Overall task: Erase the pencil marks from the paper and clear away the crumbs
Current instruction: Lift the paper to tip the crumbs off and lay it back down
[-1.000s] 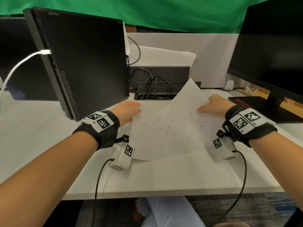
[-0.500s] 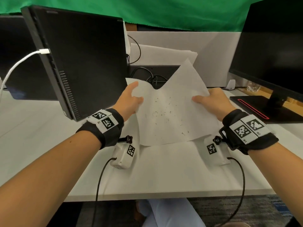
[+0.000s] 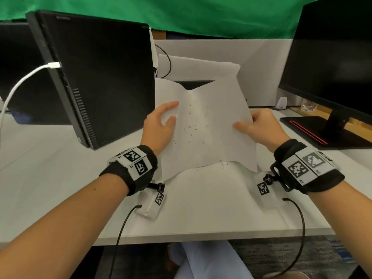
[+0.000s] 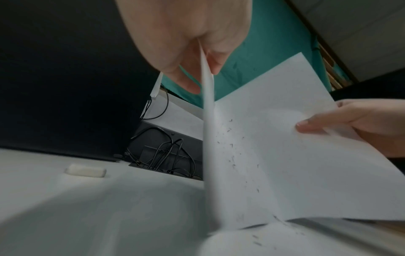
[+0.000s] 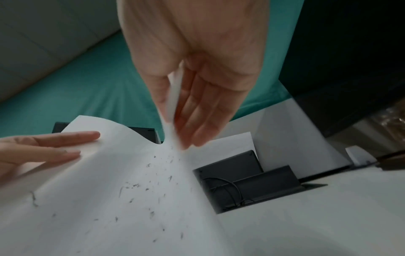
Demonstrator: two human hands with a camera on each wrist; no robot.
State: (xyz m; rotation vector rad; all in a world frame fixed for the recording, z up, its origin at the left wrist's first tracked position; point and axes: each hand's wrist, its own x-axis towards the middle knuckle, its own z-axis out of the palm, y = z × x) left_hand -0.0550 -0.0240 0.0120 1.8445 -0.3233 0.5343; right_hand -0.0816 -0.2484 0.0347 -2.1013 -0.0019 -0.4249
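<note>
A white sheet of paper (image 3: 207,127) is held tilted above the white table (image 3: 201,208), bent into a trough, its near edge low by the tabletop. My left hand (image 3: 161,125) pinches its left edge, thumb on top. My right hand (image 3: 259,125) pinches the right edge. Dark eraser crumbs (image 3: 193,129) dot the fold of the sheet, and a few lie on the table at its lower edge (image 3: 223,163). The left wrist view shows the paper (image 4: 285,155), the crumbs (image 4: 232,155) and a white eraser (image 4: 85,170) lying on the table to the left. The right wrist view shows the crumbs (image 5: 149,188) too.
A black computer tower (image 3: 96,77) with a white cable (image 3: 24,81) stands close on the left. A black monitor (image 3: 332,57) on its base (image 3: 322,131) fills the right. Behind the sheet are a black cable box (image 5: 241,187) and stacked papers (image 3: 201,69).
Both hands have lifted the paper off the table, moved closer together and tilted it steeply. The sheet has bent into a trough and crumbs have slid down toward its near edge.
</note>
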